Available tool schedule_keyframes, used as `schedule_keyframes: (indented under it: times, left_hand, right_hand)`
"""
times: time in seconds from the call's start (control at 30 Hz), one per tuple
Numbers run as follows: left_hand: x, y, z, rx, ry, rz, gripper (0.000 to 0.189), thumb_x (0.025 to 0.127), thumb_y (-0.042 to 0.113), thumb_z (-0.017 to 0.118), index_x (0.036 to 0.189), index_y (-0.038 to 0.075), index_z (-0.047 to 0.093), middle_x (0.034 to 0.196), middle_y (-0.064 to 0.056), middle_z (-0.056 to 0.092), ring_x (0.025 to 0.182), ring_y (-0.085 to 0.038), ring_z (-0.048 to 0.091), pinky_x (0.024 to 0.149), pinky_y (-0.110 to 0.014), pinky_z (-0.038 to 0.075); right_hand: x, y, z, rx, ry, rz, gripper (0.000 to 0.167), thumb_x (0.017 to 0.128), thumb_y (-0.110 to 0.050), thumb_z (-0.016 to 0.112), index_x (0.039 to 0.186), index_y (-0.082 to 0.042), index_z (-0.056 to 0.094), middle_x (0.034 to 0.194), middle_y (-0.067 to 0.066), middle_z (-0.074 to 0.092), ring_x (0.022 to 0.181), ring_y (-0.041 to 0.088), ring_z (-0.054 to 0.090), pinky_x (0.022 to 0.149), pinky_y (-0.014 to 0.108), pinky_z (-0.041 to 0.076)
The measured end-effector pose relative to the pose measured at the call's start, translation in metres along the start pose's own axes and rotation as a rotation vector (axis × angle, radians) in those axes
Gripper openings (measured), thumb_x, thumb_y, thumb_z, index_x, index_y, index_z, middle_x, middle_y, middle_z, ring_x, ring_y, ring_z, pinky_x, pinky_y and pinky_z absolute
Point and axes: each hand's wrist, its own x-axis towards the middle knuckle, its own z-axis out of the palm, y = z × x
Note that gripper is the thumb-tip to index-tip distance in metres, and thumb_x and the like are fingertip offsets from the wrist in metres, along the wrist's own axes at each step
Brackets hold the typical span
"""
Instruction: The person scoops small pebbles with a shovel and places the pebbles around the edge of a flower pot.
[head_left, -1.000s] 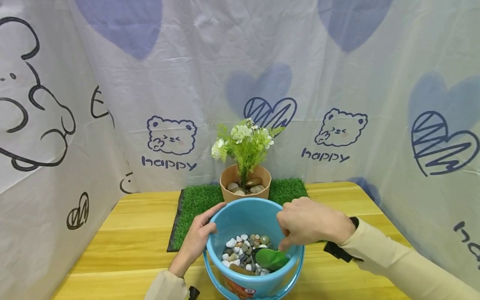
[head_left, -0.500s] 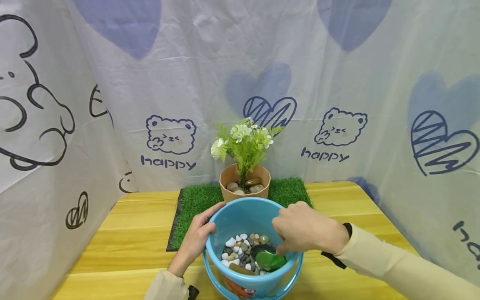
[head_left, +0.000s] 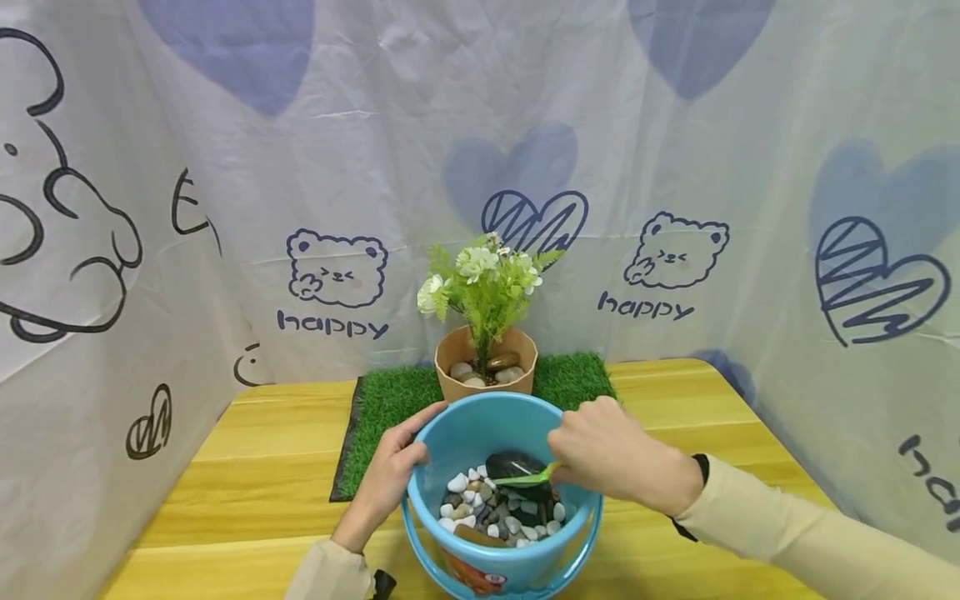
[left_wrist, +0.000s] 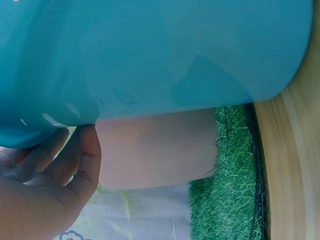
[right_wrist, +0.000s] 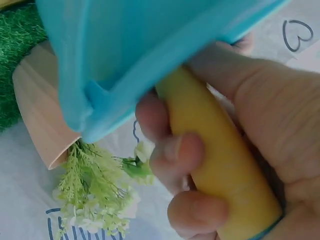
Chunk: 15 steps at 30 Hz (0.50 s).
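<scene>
A blue bucket (head_left: pixel 491 408) stands on the table, with white, grey and brown pebbles (head_left: pixel 468 506) inside. My left hand (head_left: pixel 390 467) grips its rim at the left, thumb over the edge. In the left wrist view, the fingers (left_wrist: pixel 87 160) curl at the bucket's outer wall. My right hand (head_left: pixel 611 454) holds a trowel (head_left: pixel 525 480) over the bucket's right side. Its thin green blade edge lies just over the pebbles, against a dark glossy rounded shape (head_left: pixel 504 463). In the right wrist view, my fingers wrap the yellow handle (right_wrist: pixel 220 155).
Behind the bucket, a tan flowerpot (head_left: pixel 450 379) with white flowers (head_left: pixel 480 265) and stones stands on a green turf mat (head_left: pixel 393 400). The wooden table (head_left: pixel 262 467) spreads to both sides. Printed cloth (head_left: pixel 375 167) hangs around the back and sides.
The trowel blade has risen and turned from its broad green face to edge-on. The dark shape shows larger and farther back. My left hand keeps its hold on the rim.
</scene>
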Motion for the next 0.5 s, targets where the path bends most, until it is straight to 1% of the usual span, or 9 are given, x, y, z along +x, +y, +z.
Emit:
schedule_keyframes:
  times: [0.13, 0.23, 0.33, 0.43, 0.5]
  left_hand:
    - [0.0004, 0.0001, 0.0000, -0.004, -0.002, -0.005, 0.069, 0.080, -0.001, 0.042, 0.145, 0.018, 0.048, 0.139, -0.015, 0.056, 0.115, -0.035, 0.063, 0.082, -0.038, 0.057]
    - [0.0002, 0.0003, 0.0000, -0.011, 0.004, -0.015, 0.069, 0.079, -0.001, 0.042, 0.145, 0.017, 0.049, 0.140, -0.015, 0.056, 0.116, -0.035, 0.063, 0.082, -0.039, 0.057]
    - [0.0005, 0.0006, 0.0003, -0.014, 0.012, -0.018, 0.069, 0.079, -0.001, 0.042, 0.144, 0.019, 0.050, 0.140, -0.015, 0.056, 0.116, -0.035, 0.063, 0.082, -0.039, 0.057]
    - [0.0003, 0.0005, 0.0000, -0.008, 0.007, -0.005, 0.069, 0.079, -0.001, 0.042, 0.144, 0.019, 0.050, 0.139, -0.016, 0.056, 0.116, -0.036, 0.063, 0.082, -0.040, 0.057]
    - [-0.0002, 0.0001, -0.0005, -0.002, 0.002, 0.003, 0.069, 0.079, -0.001, 0.042, 0.144, 0.019, 0.049, 0.139, -0.016, 0.056, 0.116, -0.036, 0.063, 0.082, -0.039, 0.057]
  right_hand:
    - [0.0008, 0.0016, -0.0006, 0.030, -0.005, -0.009, 0.066, 0.071, -0.049, 0.080, 0.053, -0.025, 0.021, 0.056, -0.010, 0.009, 0.047, 0.005, 0.012, 0.043, 0.021, 0.010]
    - [0.0009, 0.0040, -0.0034, 0.083, -0.047, -0.014, 0.069, 0.068, -0.050, 0.082, 0.052, -0.026, 0.019, 0.056, -0.011, 0.007, 0.047, 0.004, 0.011, 0.044, 0.020, 0.009]
    - [0.0013, 0.0052, -0.0063, 0.108, -0.100, -0.007, 0.069, 0.067, -0.048, 0.083, 0.052, -0.026, 0.019, 0.055, -0.012, 0.007, 0.047, 0.004, 0.011, 0.044, 0.020, 0.010]
    - [0.0019, 0.0030, -0.0079, 0.064, -0.128, -0.015, 0.067, 0.067, -0.046, 0.084, 0.053, -0.026, 0.022, 0.055, -0.011, 0.010, 0.048, 0.005, 0.013, 0.044, 0.021, 0.012]
    - [0.0027, -0.0006, -0.0067, 0.019, -0.115, -0.031, 0.065, 0.068, -0.044, 0.083, 0.055, -0.025, 0.022, 0.056, -0.010, 0.012, 0.049, 0.007, 0.013, 0.044, 0.022, 0.012]
